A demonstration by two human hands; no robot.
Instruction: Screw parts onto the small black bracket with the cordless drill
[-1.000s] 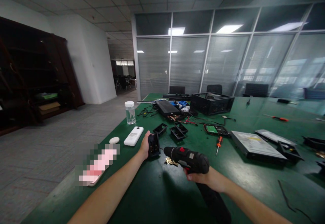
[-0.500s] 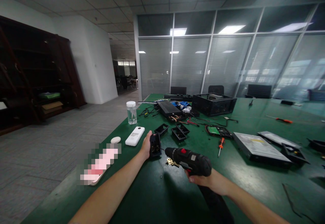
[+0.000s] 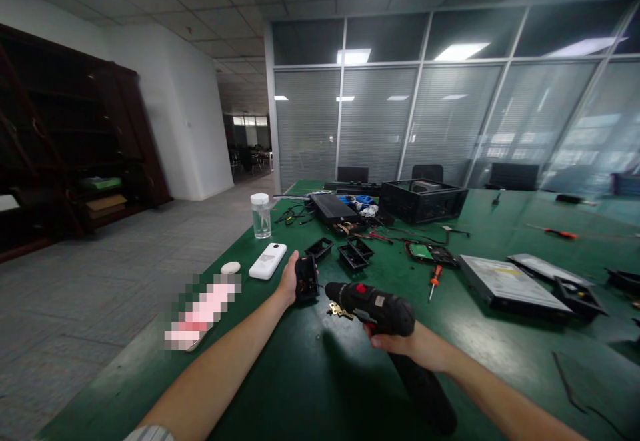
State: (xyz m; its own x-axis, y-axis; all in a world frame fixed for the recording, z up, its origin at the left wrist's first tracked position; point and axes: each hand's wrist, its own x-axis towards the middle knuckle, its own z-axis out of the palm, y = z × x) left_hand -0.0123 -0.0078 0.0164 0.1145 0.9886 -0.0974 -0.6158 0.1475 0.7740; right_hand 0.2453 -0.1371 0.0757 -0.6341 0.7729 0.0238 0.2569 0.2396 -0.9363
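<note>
My left hand [image 3: 289, 281] is wrapped round the left side of a small black box-shaped part [image 3: 307, 278], whose open side faces me. In my right hand [image 3: 395, 344] is a black power drill [image 3: 383, 307] with a red button; its tip points left toward the black part, a small gap apart. Under the drill's front end, brass-coloured metal pieces [image 3: 340, 310] lie on the green table [image 3: 280, 387]. Behind the held part sit a black frame [image 3: 319, 248] and more black frames [image 3: 353, 257].
At left are a white power bank [image 3: 268, 261], a lidded clear jar [image 3: 261, 217], a white oval object [image 3: 231, 267] and a blurred-out phone-like object [image 3: 203, 314]. An orange screwdriver [image 3: 435, 278], a disc drive [image 3: 510, 285] and a black metal case [image 3: 424, 201] stand right and behind.
The whole view has shifted slightly, with the table's objects a little higher in the picture. Both hands keep their holds, and the black part is tilted slightly differently.
</note>
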